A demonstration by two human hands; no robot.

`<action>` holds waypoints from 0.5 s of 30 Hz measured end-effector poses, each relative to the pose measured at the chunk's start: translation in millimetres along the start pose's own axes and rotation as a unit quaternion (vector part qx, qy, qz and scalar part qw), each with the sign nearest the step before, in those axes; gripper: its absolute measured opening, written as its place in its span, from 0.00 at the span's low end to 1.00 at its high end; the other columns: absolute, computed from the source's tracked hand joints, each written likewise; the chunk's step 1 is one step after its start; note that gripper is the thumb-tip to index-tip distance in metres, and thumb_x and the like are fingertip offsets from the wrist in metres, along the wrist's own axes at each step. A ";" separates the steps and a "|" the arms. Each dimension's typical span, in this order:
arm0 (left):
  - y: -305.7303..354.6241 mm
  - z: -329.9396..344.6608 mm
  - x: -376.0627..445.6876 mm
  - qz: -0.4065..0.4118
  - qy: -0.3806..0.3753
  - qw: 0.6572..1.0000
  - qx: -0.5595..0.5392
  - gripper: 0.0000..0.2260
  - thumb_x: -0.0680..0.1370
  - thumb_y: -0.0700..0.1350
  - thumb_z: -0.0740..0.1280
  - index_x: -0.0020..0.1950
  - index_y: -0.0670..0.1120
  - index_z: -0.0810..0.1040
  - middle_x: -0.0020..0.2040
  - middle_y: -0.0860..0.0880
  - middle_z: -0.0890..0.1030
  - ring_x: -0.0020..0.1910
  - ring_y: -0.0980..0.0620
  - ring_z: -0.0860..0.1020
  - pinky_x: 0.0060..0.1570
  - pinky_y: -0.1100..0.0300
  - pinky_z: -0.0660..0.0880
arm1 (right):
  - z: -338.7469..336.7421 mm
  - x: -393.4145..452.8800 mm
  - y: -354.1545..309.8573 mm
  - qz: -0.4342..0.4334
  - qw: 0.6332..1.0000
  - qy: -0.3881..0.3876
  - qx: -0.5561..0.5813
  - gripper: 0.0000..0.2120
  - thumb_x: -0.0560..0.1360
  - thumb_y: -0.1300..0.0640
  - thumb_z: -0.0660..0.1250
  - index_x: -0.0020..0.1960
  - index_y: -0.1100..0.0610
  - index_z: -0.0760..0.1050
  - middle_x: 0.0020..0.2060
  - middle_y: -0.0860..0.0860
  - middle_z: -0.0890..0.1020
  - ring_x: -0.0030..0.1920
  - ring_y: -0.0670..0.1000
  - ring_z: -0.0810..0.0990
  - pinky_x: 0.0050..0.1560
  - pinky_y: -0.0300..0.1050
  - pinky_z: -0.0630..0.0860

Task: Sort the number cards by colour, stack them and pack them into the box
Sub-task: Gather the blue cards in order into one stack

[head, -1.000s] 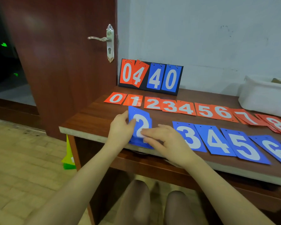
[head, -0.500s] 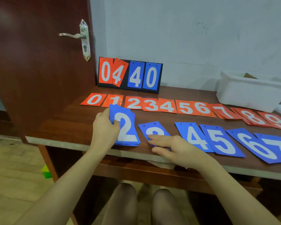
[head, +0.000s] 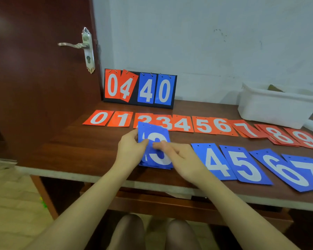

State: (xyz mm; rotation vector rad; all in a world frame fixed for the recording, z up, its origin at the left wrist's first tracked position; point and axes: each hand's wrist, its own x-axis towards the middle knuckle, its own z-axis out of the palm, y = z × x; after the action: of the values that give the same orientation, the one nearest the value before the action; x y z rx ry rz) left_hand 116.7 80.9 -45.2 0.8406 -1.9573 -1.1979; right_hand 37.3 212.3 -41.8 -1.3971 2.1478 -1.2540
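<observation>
Blue number cards are being gathered into a stack (head: 155, 152) near the wooden table's (head: 76, 156) front edge. The left hand (head: 131, 147) pinches the stack's left side, tilting it up, presumably to square it, while the right hand (head: 181, 157) grips the blue 3 card (head: 158, 156) on top. Blue 4 (head: 213, 159) and blue 5 (head: 244, 165) wait just beside; the red row (head: 182, 123) lies untouched behind. A white plastic box (head: 271, 109) stands far right — something brownish pokes above its rim, its contents otherwise hidden.
</observation>
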 end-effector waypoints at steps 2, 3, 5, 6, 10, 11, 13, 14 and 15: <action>1.0 2.4 4.1 0.005 -0.001 1.000 0.003 0.12 0.77 0.40 0.65 0.60 0.42 0.76 0.46 0.52 0.78 0.47 0.52 0.78 0.41 0.59 0.77 | -23.5 3.9 15.5 0.005 0.990 0.104 -0.096 0.13 0.79 0.51 0.60 0.57 0.55 0.79 0.55 0.48 0.82 0.56 0.46 0.77 0.57 0.43 0.74; 2.7 3.8 5.6 0.009 0.000 1.000 0.002 0.12 0.77 0.40 0.65 0.60 0.42 0.75 0.48 0.50 0.79 0.46 0.53 0.77 0.39 0.61 0.76 | -38.5 5.9 24.2 0.032 0.975 0.130 -0.177 0.13 0.78 0.52 0.61 0.57 0.55 0.79 0.56 0.50 0.81 0.59 0.49 0.76 0.60 0.46 0.72; 5.8 8.7 10.0 0.023 -0.009 1.000 0.000 0.13 0.77 0.40 0.65 0.61 0.42 0.75 0.52 0.48 0.80 0.47 0.54 0.77 0.38 0.64 0.75 | -64.5 6.9 41.1 0.139 0.921 0.106 -0.347 0.18 0.77 0.46 0.62 0.62 0.54 0.75 0.61 0.52 0.75 0.65 0.55 0.69 0.65 0.50 0.64; 7.7 11.9 11.7 0.028 -0.016 0.999 0.004 0.13 0.77 0.41 0.64 0.61 0.42 0.74 0.52 0.49 0.79 0.47 0.54 0.77 0.37 0.65 0.75 | -72.6 5.6 48.7 0.198 0.889 0.072 -0.407 0.22 0.76 0.42 0.61 0.64 0.53 0.73 0.63 0.53 0.72 0.66 0.56 0.65 0.66 0.52 0.61; 12.3 25.9 14.3 0.034 -0.036 0.999 0.022 0.13 0.78 0.41 0.63 0.63 0.43 0.73 0.49 0.50 0.77 0.47 0.53 0.78 0.34 0.67 0.73 | -71.0 2.9 62.2 0.243 0.867 0.022 -0.434 0.29 0.75 0.34 0.55 0.70 0.50 0.67 0.67 0.54 0.65 0.68 0.58 0.61 0.68 0.55 0.58; 12.3 28.0 15.1 0.035 -0.036 0.998 0.031 0.14 0.78 0.41 0.63 0.63 0.43 0.73 0.50 0.50 0.78 0.46 0.54 0.77 0.33 0.67 0.72 | -66.9 4.7 63.2 0.233 0.877 0.021 -0.420 0.30 0.75 0.34 0.55 0.71 0.49 0.65 0.68 0.54 0.64 0.69 0.57 0.60 0.68 0.55 0.57; 11.9 29.1 18.2 0.038 -0.033 0.998 0.046 0.13 0.78 0.41 0.63 0.63 0.43 0.73 0.53 0.48 0.79 0.42 0.57 0.74 0.31 0.68 0.70 | -63.5 9.9 61.0 0.235 0.883 0.021 -0.406 0.34 0.73 0.32 0.57 0.71 0.52 0.64 0.68 0.54 0.64 0.69 0.58 0.60 0.68 0.56 0.57; 11.7 28.2 20.4 0.037 -0.031 0.998 0.051 0.13 0.78 0.41 0.63 0.63 0.43 0.72 0.55 0.47 0.79 0.43 0.57 0.74 0.30 0.68 0.70 | -64.7 12.4 59.2 0.244 0.880 0.023 -0.408 0.36 0.71 0.30 0.58 0.69 0.54 0.66 0.67 0.55 0.64 0.68 0.58 0.61 0.68 0.56 0.58; 11.1 26.9 23.4 0.035 -0.030 0.997 0.055 0.13 0.78 0.42 0.63 0.63 0.43 0.72 0.57 0.46 0.79 0.44 0.57 0.74 0.30 0.69 0.69 | -67.3 15.2 57.1 0.255 0.875 0.023 -0.411 0.37 0.69 0.29 0.59 0.66 0.56 0.69 0.66 0.56 0.65 0.67 0.58 0.62 0.67 0.55 0.59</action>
State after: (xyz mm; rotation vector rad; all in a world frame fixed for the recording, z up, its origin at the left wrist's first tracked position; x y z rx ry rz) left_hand 79.8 78.9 -39.2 0.7930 -2.0995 -1.0951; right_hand -47.0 242.4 -44.6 -0.8785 2.9695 -0.1523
